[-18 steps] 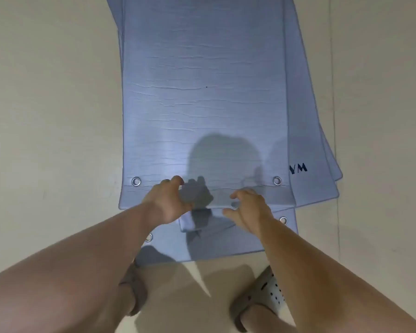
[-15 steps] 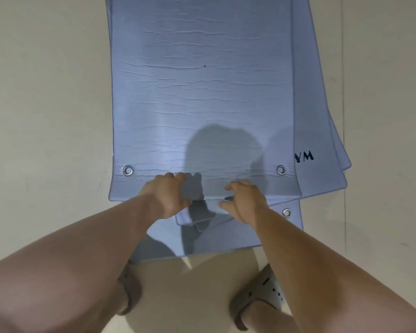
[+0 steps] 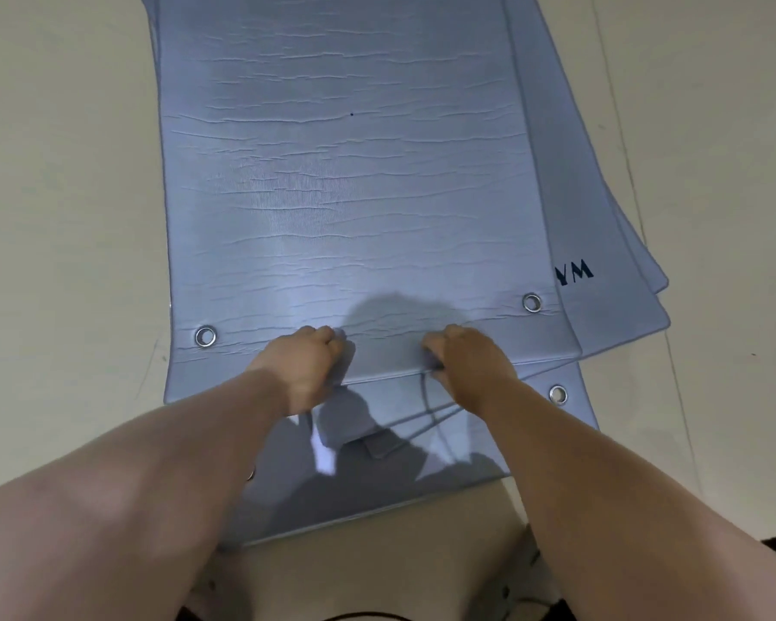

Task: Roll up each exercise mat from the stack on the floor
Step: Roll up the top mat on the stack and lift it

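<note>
The pale floor (image 3: 63,217) gives you wide open room to the left of the stack and a narrower strip to its right, where a thin seam line runs away from you. The stack of blue exercise mats (image 3: 610,324) lies flat on that floor, reaching from just in front of your feet out past the top of the view. The top mat (image 3: 355,195) is crossed by fine creases, and its long left edge borders bare floor. Along its right side the lower mats (image 3: 646,280) fan out in steps, one of them carrying dark lettering (image 3: 574,273). Another mat (image 3: 377,495) juts toward you from under the top mat's near edge, and a thin dark cord (image 3: 426,405) lies across it.

Your left hand (image 3: 305,365) and right hand (image 3: 471,360) both sit at the top mat's near edge, close to its middle, with a short stretch of edge between them. The fingers (image 3: 325,340) of each hand are curled tightly round that edge, gripping it. A metal eyelet (image 3: 205,336) lies outboard of your left hand and a second eyelet (image 3: 532,302) outboard of your right. A third eyelet (image 3: 557,394) shows on the mat beneath.
</note>
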Motion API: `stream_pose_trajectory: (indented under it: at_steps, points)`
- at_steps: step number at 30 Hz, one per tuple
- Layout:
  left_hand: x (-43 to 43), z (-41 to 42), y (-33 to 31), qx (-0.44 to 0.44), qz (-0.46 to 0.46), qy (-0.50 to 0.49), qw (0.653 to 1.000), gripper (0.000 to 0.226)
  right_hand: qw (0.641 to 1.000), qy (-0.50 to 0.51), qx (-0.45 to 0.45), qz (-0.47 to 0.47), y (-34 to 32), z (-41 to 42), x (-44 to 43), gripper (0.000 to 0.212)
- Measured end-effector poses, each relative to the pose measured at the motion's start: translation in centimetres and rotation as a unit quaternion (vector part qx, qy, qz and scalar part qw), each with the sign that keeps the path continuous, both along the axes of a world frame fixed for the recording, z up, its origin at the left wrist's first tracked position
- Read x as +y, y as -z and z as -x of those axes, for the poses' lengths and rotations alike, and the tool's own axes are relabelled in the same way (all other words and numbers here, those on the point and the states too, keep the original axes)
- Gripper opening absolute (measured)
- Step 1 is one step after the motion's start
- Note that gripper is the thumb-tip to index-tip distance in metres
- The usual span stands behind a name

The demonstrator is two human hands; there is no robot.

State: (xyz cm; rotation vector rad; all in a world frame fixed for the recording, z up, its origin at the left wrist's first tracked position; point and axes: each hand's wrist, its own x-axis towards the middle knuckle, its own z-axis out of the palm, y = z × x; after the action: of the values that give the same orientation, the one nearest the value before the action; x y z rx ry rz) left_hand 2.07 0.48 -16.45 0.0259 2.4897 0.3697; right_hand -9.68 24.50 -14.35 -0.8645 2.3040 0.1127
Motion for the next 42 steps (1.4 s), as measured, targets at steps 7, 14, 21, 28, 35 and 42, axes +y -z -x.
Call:
stream_pose_trajectory:
  at_steps: [7, 14, 21, 28, 35, 42]
  points:
    - [-0.6, -2.1, 1.0, 0.065, -0.033, -0.035, 0.997, 0.027, 0.996, 0.073, 0.015, 0.047, 0.2, 0.6, 0.8, 0.026]
    - [-1.9, 3.0, -2.6, 0.053, -0.036, -0.217, 0.974, 0.022, 0.989, 0.091, 0.096, 0.07, -2.0, 3.4, -2.8, 0.034]
    - [-7.4, 7.3, -4.8, -0.135, -0.059, -0.14, 0.979, 0.019, 0.992, 0.119, -0.033, 0.007, -4.5, 3.3, -6.3, 0.029]
    - [-6.8, 5.1, -0.1, -0.091, 0.03, -0.174, 0.98, 0.021, 0.965, -0.059, 0.214, 0.139, -0.5, -5.2, -5.8, 0.072]
    - [-5.1, 6.8, -0.9, -0.083, 0.086, -0.141, 0.983, 0.029, 0.988, -0.09, 0.113, -0.052, 0.8, -4.1, -6.1, 0.082]
    - [-3.7, 1.8, -0.5, 0.245, 0.117, 0.108, 0.956, 0.016, 0.998, -0.044, 0.048, 0.017, 1.9, -0.6, -6.6, 0.078]
